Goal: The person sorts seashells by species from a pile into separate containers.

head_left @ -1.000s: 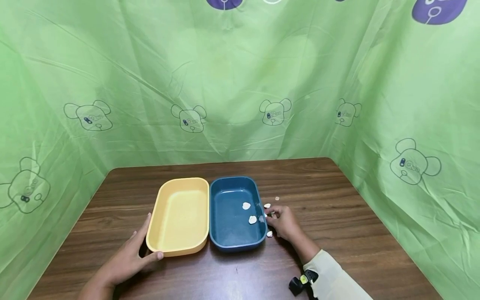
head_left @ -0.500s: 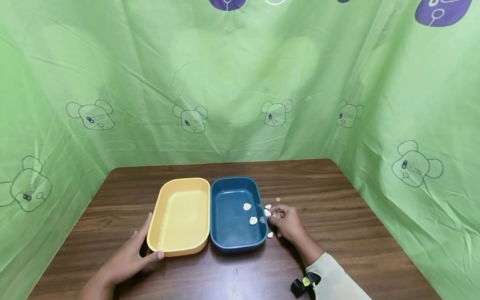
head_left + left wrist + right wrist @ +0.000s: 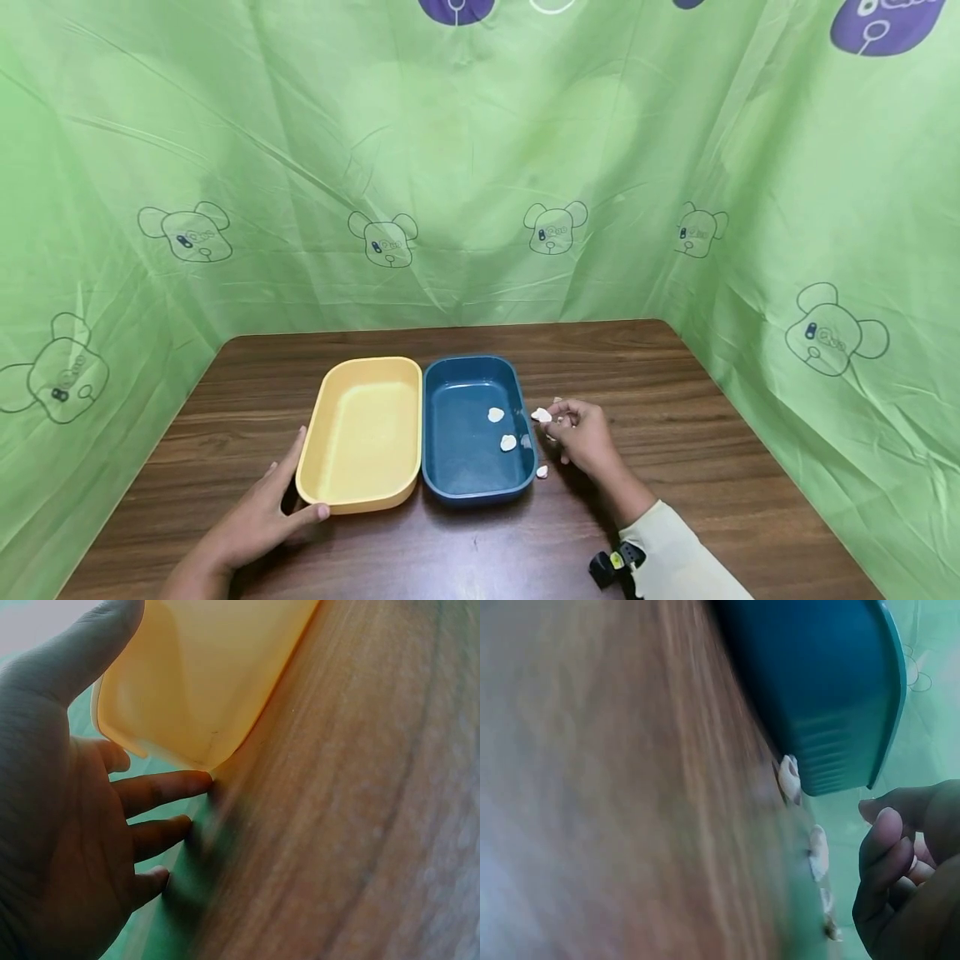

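resting a widely spread left-hand grip (image 3: pixel 255 518) on the near left corner of a pale-yellow, rectangular, round-cornered tray (image 3: pixel 362 433), laying the thumb at the near rim and the index finger along the left side, parting the other fingers beside the tray's outer wall in the left-wrist view, closing round nothing.

holding a curled right-hand grip (image 3: pixel 591 437) just outside the right wall of a dark-blue, rectangular, round-cornered tray (image 3: pixel 459 454), with thumb and index fingertip close together at a small, white, shell-like piece (image 3: pixel 542 415); being unable to tell whether pinching that piece or only hovering beside it.

showing two more white pieces (image 3: pixel 496 414) inside the blue tray, apart from each other, toward its right side. showing another loose white piece (image 3: pixel 542 472) just beside the blue tray's near right corner, and partly hiding others behind the right fingers.

standing side by side on a brown wood-grain surface (image 3: pixel 474 558), yellow left, blue right. wearing a pale sleeve (image 3: pixel 684 554) on the right arm. facing a creased green fabric backdrop (image 3: pixel 480 158) printed with bear-head outlines.
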`<state>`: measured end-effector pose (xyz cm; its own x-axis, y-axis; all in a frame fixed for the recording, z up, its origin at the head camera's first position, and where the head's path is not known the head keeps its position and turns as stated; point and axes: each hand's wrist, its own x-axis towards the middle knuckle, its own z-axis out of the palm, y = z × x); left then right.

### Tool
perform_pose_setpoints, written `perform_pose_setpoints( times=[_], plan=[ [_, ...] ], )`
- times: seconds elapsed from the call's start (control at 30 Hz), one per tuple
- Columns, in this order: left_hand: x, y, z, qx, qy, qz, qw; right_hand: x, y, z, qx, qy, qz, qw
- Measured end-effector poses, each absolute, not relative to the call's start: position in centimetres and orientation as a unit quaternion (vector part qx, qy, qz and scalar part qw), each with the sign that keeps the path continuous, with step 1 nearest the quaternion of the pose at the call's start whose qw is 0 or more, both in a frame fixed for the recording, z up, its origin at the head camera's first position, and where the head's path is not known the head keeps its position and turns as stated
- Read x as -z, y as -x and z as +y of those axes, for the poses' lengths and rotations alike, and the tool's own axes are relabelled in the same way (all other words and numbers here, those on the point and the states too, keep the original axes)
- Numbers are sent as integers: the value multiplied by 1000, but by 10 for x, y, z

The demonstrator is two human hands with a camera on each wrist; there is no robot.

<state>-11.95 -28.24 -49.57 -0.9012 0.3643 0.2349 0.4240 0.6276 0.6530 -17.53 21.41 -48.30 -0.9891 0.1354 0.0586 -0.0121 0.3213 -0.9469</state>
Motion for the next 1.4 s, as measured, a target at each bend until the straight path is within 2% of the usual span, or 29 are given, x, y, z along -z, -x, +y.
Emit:
perform_pose_setpoints(
  times=[0.57, 0.97, 1.4],
  plan=[
    [493, 120, -282, 374, 218, -900, 40, 454, 179, 209, -558, 61, -822, 97],
    [494, 119, -282, 370, 214, -903, 42, 437, 172, 188, -525, 24, -840, 133],
    [492, 119, -282, 371, 210, -904, 33, 436, 167, 166, -511, -7, -852, 118]
  ],
)
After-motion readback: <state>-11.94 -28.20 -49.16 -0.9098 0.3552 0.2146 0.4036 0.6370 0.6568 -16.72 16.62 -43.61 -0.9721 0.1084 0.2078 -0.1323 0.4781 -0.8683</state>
